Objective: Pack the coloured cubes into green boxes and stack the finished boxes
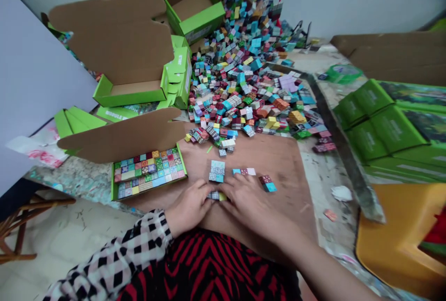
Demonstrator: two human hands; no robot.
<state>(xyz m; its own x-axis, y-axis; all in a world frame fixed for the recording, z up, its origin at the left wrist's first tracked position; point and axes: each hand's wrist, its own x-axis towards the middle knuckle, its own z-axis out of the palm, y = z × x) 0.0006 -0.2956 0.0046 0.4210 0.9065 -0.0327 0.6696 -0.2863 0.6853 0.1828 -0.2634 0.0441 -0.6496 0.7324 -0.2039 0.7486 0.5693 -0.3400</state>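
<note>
Close to the board's front edge, my left hand [188, 202] and my right hand [245, 199] pinch a short row of small patterned cubes [213, 195] from both ends. Some grey and yellow faces show between the fingertips; the rest is covered. Just beyond the fingers lies a light-blue and grey cluster of cubes [217, 171]. A blue, dark-red and white row of cubes [248, 171] lies at my right fingers, partly hidden by them. Farther right sits a dark-red and blue cube group [267, 183]. Left of my hands, an open green box [114, 185] holds rows of patterned cubes.
A large heap of coloured cubes [240, 92] covers the back of the brown board [289, 161]. Open green cartons [130, 99] stand at the left. Closed green boxes [379, 127] are stacked at the right, behind an orange chair [390, 245]. A grey strip [343, 147] borders the board.
</note>
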